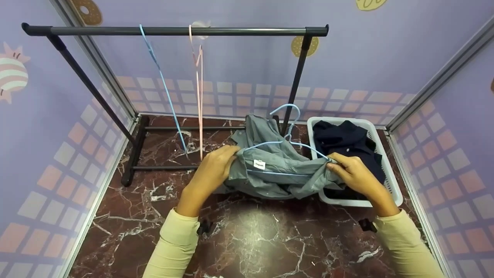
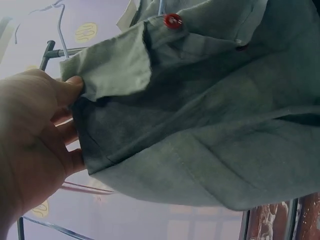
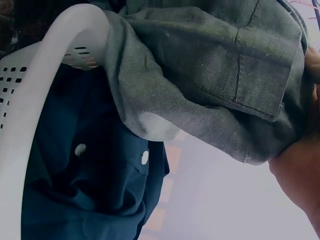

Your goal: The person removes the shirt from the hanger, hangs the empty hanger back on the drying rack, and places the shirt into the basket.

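Observation:
A grey-green shirt (image 1: 276, 185) with a white neck label (image 1: 259, 165) is stretched between both hands above the floor. Inside its opening sits a light blue hanger (image 1: 294, 116), hook upward, its lower bar crossing below the label. My left hand (image 1: 216, 166) pinches the cloth at one end of the hanger. In the left wrist view, the thumb lies on the edge of the shirt (image 2: 200, 145), near a red button (image 2: 173, 20). At the hanger's other end, my right hand (image 1: 353, 172) grips the cloth with thumb and fingers. The right fingers are mostly hidden in the right wrist view.
A black clothes rack (image 1: 177, 31) stands at the back left. On its rail hang a blue hanger (image 1: 166, 85) and a pink hanger (image 1: 200, 100). Beneath my right hand, a white basket (image 1: 389, 181) holds dark navy clothing (image 1: 339, 139). Patterned walls enclose the marbled floor (image 1: 247, 239).

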The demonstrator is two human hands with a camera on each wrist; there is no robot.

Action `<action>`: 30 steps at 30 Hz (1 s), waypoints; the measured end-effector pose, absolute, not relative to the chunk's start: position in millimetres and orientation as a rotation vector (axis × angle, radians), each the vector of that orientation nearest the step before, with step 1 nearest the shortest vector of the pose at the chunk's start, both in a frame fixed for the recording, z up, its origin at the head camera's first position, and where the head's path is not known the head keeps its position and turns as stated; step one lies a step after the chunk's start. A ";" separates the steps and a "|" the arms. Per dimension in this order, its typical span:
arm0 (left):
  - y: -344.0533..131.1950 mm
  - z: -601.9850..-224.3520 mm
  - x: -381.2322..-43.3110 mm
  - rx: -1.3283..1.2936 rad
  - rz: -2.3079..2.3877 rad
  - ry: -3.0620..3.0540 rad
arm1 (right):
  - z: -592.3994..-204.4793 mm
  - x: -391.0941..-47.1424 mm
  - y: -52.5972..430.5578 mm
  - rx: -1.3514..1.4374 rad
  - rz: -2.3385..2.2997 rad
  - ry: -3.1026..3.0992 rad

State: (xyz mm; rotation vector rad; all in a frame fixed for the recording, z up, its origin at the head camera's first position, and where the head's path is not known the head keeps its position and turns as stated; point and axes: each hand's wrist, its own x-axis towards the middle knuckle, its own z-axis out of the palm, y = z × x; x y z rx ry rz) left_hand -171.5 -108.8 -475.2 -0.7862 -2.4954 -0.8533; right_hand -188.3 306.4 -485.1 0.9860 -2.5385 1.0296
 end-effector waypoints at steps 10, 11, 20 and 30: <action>-89.3 -459.1 -181.1 -0.817 -0.967 -2.449 | -485.4 -188.5 294.0 1.006 1.054 -2.535; -87.3 -456.9 -182.0 -0.823 -0.974 -2.451 | -485.2 -188.3 293.3 1.006 1.052 -2.529; -63.5 -443.6 -185.9 -0.906 -0.947 -2.422 | -486.9 -186.9 284.9 1.048 1.015 -2.509; -53.7 -447.0 -188.7 -0.934 -0.946 -2.363 | -491.0 -185.4 276.6 1.022 1.002 -2.514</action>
